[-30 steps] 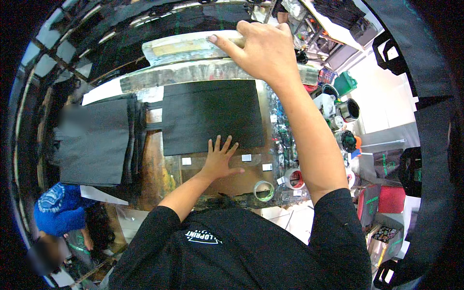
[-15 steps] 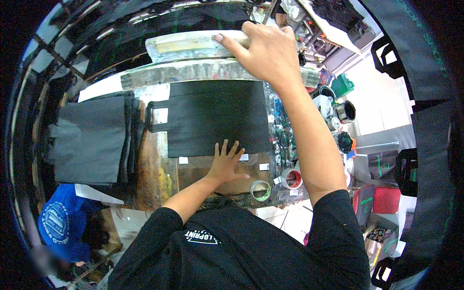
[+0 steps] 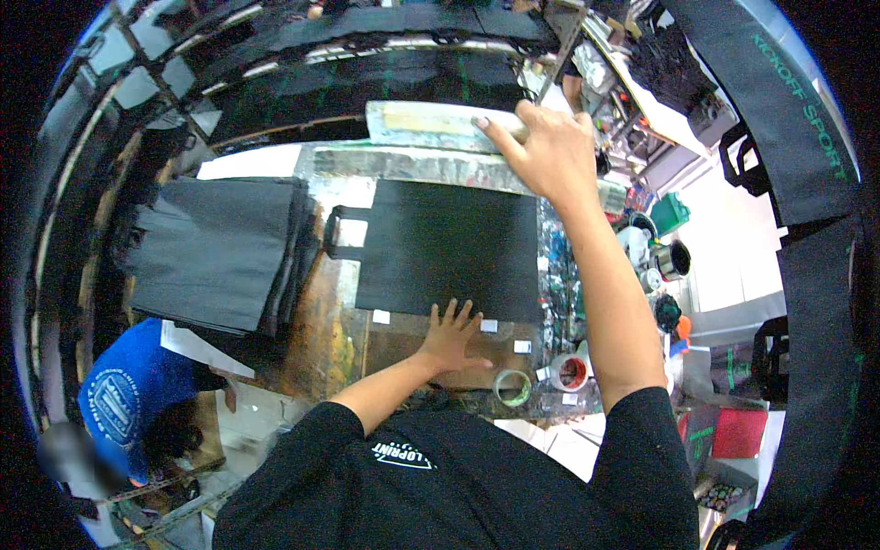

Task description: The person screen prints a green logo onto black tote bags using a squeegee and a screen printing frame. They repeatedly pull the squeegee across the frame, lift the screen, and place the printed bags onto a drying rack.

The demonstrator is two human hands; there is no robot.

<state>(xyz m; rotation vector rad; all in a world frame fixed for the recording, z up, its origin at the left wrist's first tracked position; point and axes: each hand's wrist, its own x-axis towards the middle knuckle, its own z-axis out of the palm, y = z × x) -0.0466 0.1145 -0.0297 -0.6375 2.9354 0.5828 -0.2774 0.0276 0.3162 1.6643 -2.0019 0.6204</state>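
A flat black fabric bag (image 3: 449, 247) lies on the table, its handle loop (image 3: 346, 233) pointing left. My left hand (image 3: 451, 339) is open, fingers spread, with the fingertips on the bag's near edge and the palm over the brown board (image 3: 403, 353). At the far side my right hand (image 3: 555, 151) is closed on the right end of a long, pale, paint-stained board (image 3: 431, 126), thumb along its near face. Whether that board is the edge of a larger frame I cannot tell. Just nearer than it runs a stained wooden bar (image 3: 412, 167).
A stack of black bags (image 3: 215, 247) stands at the left. Two tape rolls (image 3: 512, 389) lie near the front edge. Open cans (image 3: 674, 260) and a green container (image 3: 671, 213) are at the right. A person in a blue shirt (image 3: 137, 385) is at lower left.
The view has shifted, so the table and bag sit farther right and lower. Both hands keep their grip and place: left on the bag, right on the pale board.
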